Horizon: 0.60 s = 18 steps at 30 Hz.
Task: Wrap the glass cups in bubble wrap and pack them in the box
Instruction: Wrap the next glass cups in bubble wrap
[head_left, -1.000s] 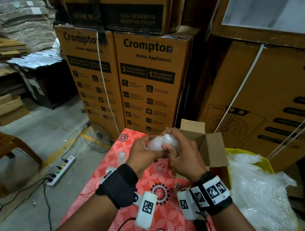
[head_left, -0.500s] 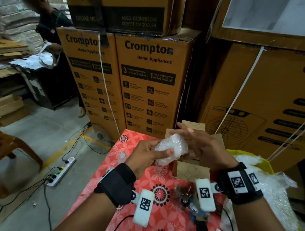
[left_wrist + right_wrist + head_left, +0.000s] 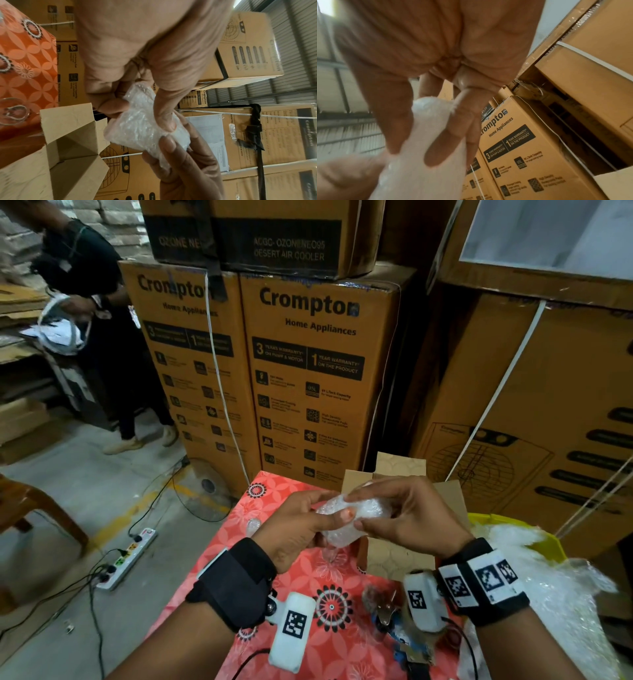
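Bubble wrap bundle (image 3: pixel 352 520): cloudy, crinkled plastic, bulging and roughly rounded; I judge a glass cup sits inside, though the glass itself is hidden.
Left grip: my left hand (image 3: pixel 294 534) curls round the bundle, thumb pressed on its front.
Right grip: my right hand (image 3: pixel 407 518) pinches the wrap from the 3 o'clock side, fingers folding it over the top.
Box (image 3: pixel 397 553): plain brown cardboard, flaps up, just behind the bundle at 12 o'clock; what it holds I cannot tell.
Bare cup (image 3: pixel 12 111): clear, smooth, rounded glass on the orange flowered bench (image 3: pixel 308 580), at 9 o'clock of the box.
Spare wrap (image 3: pixel 548 594): loose heap at 3 o'clock.
Progress: I judge this wrap nearly closed, not yet boxed; at least one cup left.
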Each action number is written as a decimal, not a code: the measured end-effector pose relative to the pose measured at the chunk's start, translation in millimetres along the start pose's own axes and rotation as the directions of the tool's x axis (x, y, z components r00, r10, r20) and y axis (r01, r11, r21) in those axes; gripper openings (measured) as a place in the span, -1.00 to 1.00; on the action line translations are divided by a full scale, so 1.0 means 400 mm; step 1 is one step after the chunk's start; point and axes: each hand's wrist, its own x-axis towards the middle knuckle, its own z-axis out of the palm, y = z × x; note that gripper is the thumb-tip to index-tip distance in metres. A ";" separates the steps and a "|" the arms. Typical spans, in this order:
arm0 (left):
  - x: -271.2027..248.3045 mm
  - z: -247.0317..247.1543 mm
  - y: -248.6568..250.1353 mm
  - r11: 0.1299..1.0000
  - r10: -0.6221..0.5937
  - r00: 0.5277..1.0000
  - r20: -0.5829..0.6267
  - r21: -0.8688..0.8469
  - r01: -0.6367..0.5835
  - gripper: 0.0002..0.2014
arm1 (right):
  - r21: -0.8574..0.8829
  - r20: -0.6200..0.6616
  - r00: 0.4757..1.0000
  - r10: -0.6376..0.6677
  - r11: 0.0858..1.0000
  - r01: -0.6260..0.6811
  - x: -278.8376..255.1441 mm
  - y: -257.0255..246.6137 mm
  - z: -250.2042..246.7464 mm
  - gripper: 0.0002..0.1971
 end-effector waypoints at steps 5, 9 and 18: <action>0.006 -0.003 -0.006 0.997 -0.018 0.998 -0.063 -0.071 0.013 -0.56 | -0.083 -0.175 0.982 -0.075 0.995 0.061 0.001 0.027 0.041 -0.88; -0.001 0.001 -0.004 0.996 0.009 0.997 -0.082 -0.091 -0.016 -0.65 | -0.131 -0.229 0.972 -0.058 0.991 0.028 0.002 0.047 0.063 -0.88; 0.013 0.002 -0.024 0.985 0.160 0.974 -0.159 -0.045 -0.169 -0.58 | -0.003 -0.432 0.902 -0.016 1.000 0.016 -0.008 0.041 0.111 -0.82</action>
